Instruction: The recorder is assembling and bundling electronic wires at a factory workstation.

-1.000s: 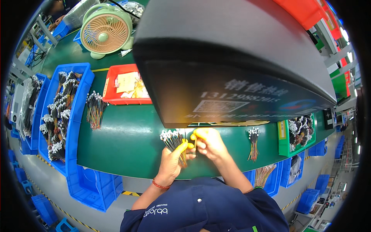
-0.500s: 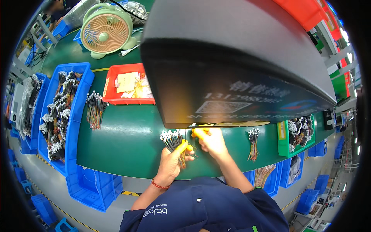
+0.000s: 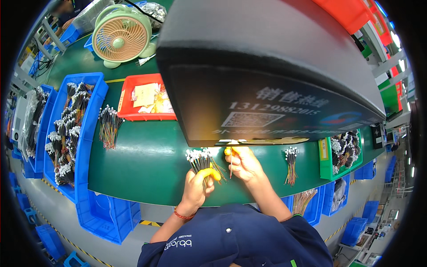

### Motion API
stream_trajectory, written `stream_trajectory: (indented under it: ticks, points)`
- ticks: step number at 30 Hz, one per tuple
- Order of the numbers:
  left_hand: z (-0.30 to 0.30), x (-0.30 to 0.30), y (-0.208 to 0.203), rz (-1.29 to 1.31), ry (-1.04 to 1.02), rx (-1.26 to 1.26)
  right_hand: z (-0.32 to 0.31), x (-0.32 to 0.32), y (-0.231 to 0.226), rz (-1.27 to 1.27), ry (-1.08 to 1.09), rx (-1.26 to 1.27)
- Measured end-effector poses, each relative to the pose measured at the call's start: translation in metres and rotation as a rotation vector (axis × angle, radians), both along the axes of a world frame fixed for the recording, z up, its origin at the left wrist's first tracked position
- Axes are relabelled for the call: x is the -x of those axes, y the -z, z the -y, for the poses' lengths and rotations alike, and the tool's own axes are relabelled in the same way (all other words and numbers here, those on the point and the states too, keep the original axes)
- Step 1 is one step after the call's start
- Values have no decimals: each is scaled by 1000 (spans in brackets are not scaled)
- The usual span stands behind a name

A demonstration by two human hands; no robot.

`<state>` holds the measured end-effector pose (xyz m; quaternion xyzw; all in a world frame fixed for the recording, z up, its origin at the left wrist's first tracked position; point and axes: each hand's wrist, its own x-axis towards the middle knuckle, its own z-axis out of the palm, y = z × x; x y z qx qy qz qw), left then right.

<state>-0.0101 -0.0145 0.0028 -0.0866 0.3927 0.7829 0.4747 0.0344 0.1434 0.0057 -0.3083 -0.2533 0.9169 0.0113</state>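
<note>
Light: bright, even, from overhead strips at my far right | Glare: soft sheen on the green bench (image 3: 147, 160) | Shadow: dark band under the black machine housing (image 3: 267, 80) over my hands | Focus: sharp centre | Edges: strong fisheye bending, black corners, rim detail small and smeared

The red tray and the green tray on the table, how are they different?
The red tray sits left of the dark machine housing and holds yellowish papers or packets; the green tray sits at the right edge and holds wire pieces with white connectors. The red tray looks wider and lies fully in view; the green tray is partly tucked under the housing. Both rest on the green table.
</note>
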Motion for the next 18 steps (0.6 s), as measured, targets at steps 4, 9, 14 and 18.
stream_trajectory:
  ticks: [4,9,14,18]
  points:
    - [-6,-2,-2,29,-88,25,3,3,-1,45,88,47]
    - [-2,0,5,-20,-61,9,4,-2,-5,88,-167,-504]
    - [-8,-3,7,-62,-103,3,24,-6,2,-47,-215,-1006]
    - [-11,-4,4,-88,-104,56,28,-6,0,-83,-147,-797]
